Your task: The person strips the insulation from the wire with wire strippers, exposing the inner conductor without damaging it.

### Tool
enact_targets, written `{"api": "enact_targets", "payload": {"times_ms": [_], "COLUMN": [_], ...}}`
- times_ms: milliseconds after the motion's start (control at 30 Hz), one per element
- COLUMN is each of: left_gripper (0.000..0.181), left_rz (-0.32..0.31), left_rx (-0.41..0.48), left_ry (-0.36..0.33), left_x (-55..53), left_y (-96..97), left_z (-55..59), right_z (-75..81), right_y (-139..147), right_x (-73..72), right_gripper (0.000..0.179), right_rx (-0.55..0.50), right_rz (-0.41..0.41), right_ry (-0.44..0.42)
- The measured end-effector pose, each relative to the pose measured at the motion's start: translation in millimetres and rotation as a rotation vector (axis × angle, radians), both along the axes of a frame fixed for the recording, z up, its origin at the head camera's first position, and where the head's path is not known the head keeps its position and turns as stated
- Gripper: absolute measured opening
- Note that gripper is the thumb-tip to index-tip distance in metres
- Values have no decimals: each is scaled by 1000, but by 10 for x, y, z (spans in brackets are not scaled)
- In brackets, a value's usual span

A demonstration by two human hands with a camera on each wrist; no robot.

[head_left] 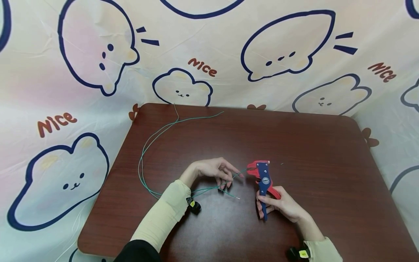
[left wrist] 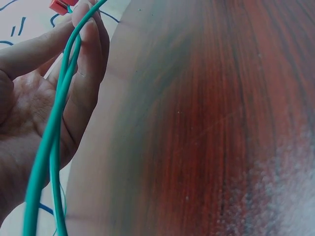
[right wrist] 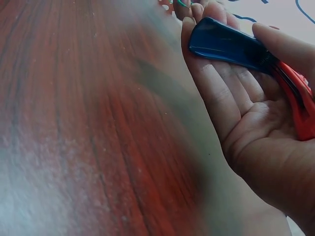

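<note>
A wire stripper (head_left: 263,178) with a blue body, a red head and a red lever is in my right hand (head_left: 284,204). The thumb and fingers grip its blue handle (right wrist: 226,44), and its head points away from me. Facing it, my left hand (head_left: 214,169) pinches a thin green wire (left wrist: 45,147) between thumb and fingers. One wire end reaches the red jaws of the stripper. Another end, with a pale stripped tip (head_left: 238,198), juts out below the left fingers. In the left wrist view, two green strands run along the palm.
The wire's long loop (head_left: 138,167) spreads over the left part of the brown table (head_left: 327,163), up to its far edge. A tiny green scrap (head_left: 282,163) lies right of the stripper. A cartoon-printed cloth (head_left: 229,91) hangs behind and beside the table.
</note>
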State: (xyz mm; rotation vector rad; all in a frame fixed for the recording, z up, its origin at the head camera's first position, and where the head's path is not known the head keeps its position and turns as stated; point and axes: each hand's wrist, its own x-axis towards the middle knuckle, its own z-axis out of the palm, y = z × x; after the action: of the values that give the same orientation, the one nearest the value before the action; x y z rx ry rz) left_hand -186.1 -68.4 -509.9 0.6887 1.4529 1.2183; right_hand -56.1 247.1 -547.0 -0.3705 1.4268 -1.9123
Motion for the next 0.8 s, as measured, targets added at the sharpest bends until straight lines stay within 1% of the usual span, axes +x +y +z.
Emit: {"api": "enact_targets", "payload": {"times_ms": [233,467,700,800], "left_gripper": [46,45,44,44], "left_rz": [-6,-8,-15,-9], "left_rx": [-7,-9,1,3], "left_ry": [-1,9,27,23], "left_x": [-14,-8,-3,-5], "left_y": [5,4,6,0], "left_z": [-35,-27,-29,-33], "right_z": [-5,-12,-29,-35], "right_y": [-25,-42,-68,-73], "right_x": [12,30,54,62], "right_gripper": [23,23,23,23], "right_rx": [-19,-24,-4,2], "right_rz": [-9,-18,-42,-53], "right_ry": [-8,-15,9,16]}}
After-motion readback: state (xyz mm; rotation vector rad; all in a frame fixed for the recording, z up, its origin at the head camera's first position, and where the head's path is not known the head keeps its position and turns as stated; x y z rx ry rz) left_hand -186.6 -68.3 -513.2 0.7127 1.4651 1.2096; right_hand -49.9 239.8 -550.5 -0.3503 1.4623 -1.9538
